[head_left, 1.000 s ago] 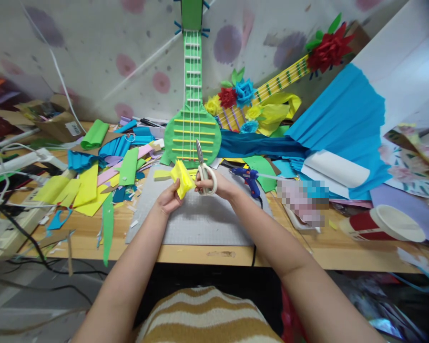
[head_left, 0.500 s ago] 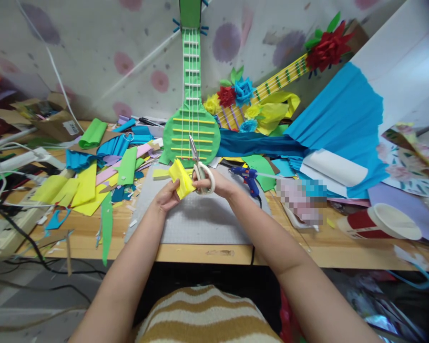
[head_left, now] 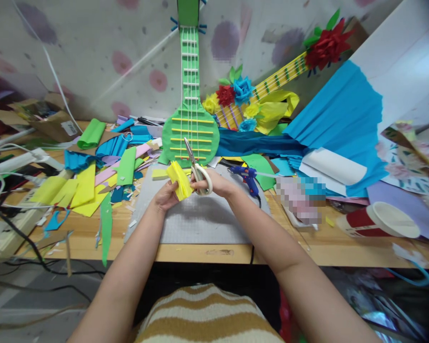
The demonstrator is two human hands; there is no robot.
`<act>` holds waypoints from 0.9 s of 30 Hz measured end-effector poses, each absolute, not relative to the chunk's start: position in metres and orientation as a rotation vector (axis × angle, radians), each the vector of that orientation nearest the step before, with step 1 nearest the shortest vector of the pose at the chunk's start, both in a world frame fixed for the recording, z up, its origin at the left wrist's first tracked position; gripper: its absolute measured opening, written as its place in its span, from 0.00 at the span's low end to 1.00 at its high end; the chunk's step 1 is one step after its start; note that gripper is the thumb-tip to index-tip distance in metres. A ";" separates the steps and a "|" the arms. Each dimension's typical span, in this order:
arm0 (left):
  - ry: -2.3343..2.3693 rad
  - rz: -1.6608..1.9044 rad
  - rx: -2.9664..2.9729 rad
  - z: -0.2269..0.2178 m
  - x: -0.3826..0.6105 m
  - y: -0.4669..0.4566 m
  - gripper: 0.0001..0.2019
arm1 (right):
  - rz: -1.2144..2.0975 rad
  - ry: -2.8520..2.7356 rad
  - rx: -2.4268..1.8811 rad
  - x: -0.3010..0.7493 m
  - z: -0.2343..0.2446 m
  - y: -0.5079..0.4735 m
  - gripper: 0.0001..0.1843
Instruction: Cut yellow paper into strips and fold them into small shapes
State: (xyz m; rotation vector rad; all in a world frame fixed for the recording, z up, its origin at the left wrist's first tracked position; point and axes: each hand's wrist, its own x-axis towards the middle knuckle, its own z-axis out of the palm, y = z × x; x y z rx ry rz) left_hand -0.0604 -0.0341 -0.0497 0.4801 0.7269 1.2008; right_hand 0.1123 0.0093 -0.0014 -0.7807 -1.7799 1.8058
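Within my left hand (head_left: 166, 196) I clamp a crinkled, layered fold of yellow paper (head_left: 179, 181); just beside it, my right hand (head_left: 216, 182) is closed around white-handled scissors (head_left: 201, 170), slim blades pointing away. Beneath both hands lies a flat grey mat (head_left: 200, 228); beyond them stands a round-bodied green lute (head_left: 168, 136).

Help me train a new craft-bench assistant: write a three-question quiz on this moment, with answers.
1. What does the right hand hold? a) a stapler b) scissors c) a paintbrush
2. True or false: the left hand holds green paper.
3. Fill in: seen by the wearer, the blue glue gun lies to the ____ of the green instrument.
Key: 1. b; 2. false, it holds yellow paper; 3. right.
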 end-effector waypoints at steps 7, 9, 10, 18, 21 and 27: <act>0.729 1.215 0.492 -0.055 -0.063 -0.032 0.07 | 1.777 -1.773 -0.793 0.115 0.005 0.006 0.20; 0.730 1.237 0.507 -0.056 -0.063 -0.031 0.08 | 1.731 -1.812 -0.801 0.115 0.011 0.004 0.20; 0.730 1.251 0.514 -0.056 -0.063 -0.030 0.09 | 1.703 -1.832 -0.808 0.115 0.013 0.004 0.20; 0.766 1.284 0.487 -0.055 -0.062 -0.032 0.10 | 1.696 -1.830 -0.780 0.117 0.007 0.007 0.19; 0.743 1.284 0.514 -0.056 -0.061 -0.033 0.10 | 1.692 -1.819 -0.797 0.116 0.007 0.006 0.19; 0.684 1.294 0.509 -0.062 -0.064 -0.030 0.12 | 1.855 -1.720 -0.637 0.118 0.004 0.007 0.19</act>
